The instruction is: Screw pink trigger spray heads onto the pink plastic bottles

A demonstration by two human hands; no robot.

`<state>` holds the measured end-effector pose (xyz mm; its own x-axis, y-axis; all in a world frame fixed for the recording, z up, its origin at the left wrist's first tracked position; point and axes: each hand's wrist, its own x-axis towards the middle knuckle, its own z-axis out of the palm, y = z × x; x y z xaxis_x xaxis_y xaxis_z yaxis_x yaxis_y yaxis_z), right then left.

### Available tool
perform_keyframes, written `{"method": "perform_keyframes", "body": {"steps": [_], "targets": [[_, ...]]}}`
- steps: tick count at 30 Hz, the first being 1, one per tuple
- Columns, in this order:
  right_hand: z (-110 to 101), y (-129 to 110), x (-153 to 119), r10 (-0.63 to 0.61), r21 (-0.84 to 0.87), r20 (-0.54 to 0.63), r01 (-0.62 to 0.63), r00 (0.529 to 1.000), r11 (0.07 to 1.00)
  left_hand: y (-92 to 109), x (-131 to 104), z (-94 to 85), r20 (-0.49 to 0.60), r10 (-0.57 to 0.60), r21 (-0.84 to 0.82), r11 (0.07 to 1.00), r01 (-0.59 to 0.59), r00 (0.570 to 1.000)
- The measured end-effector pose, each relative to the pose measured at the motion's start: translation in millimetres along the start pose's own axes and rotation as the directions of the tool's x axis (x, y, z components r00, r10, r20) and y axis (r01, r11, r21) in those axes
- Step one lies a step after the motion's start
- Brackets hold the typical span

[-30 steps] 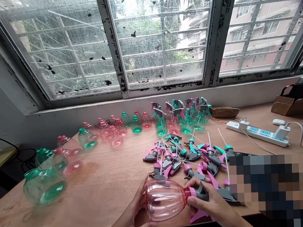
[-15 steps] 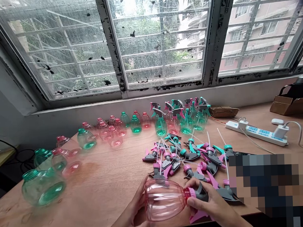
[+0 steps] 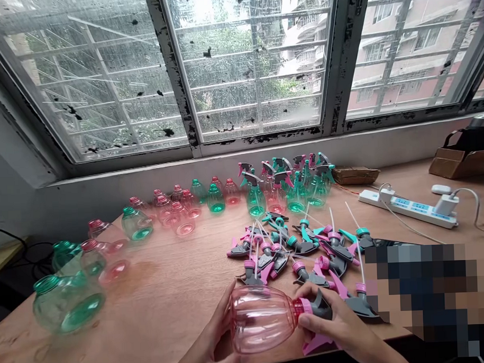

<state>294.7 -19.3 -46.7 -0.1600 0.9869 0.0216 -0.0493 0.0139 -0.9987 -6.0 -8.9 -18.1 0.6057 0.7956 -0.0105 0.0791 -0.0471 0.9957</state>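
Note:
A clear pink spray bottle (image 3: 262, 319) lies sideways in the air at the table's front edge, its neck pointing right. My left hand (image 3: 215, 333) is wrapped around its base end, fingers partly hidden behind it. At the neck, my right hand (image 3: 342, 323) grips a grey and pink trigger spray head (image 3: 321, 307) by its pink collar, which sits on the bottle's mouth. Just beyond the hands lies a pile of loose spray heads (image 3: 266, 261), pink-grey and teal-grey, with thin white tubes.
Open pink and green bottles, such as a green bottle (image 3: 67, 309), line the table's left and back. Bottles with spray heads fitted (image 3: 255, 199) stand near the window wall. To the right are a white power strip (image 3: 409, 208), a cardboard box (image 3: 459, 163) and a blurred-out patch.
The view has shifted slightly. Both hands keep nearly the same hold on the bottle and spray head, with no clear change in them.

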Motion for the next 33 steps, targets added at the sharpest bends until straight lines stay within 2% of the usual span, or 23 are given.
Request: {"method": "perform_keyframes", "body": {"steps": [3,7,14,17,23,33], "targets": [[1,0,0,0.020,0.048,0.024,-0.021,1.000,0.999,-6,-1,-3.2,-0.002,-0.007,-0.031,1.000,0.007,1.000],[1,-1,0,-0.036,-0.008,-0.048,0.036,0.998,0.999,-13,2,-7.4,0.041,-0.010,-0.118,0.993,0.015,0.999],[-2,-7,-2,-0.061,-0.108,-0.024,0.058,0.998,0.992,1,4,-1.7,0.054,-0.008,-0.045,0.999,0.011,0.998],[-2,-10,-2,-0.079,-0.153,-0.035,0.073,0.996,0.986,-1,2,-2.2,0.028,-0.031,-0.032,0.999,0.032,0.999],[-2,-8,-2,-0.079,-0.149,-0.041,0.072,0.996,0.986,-12,2,-8.3,0.042,-0.041,-0.106,0.993,0.045,0.998],[-2,-5,-1,-0.065,-0.097,-0.054,0.059,0.996,0.993,-1,1,-4.2,0.029,-0.112,-0.060,0.992,0.113,0.993]]}}
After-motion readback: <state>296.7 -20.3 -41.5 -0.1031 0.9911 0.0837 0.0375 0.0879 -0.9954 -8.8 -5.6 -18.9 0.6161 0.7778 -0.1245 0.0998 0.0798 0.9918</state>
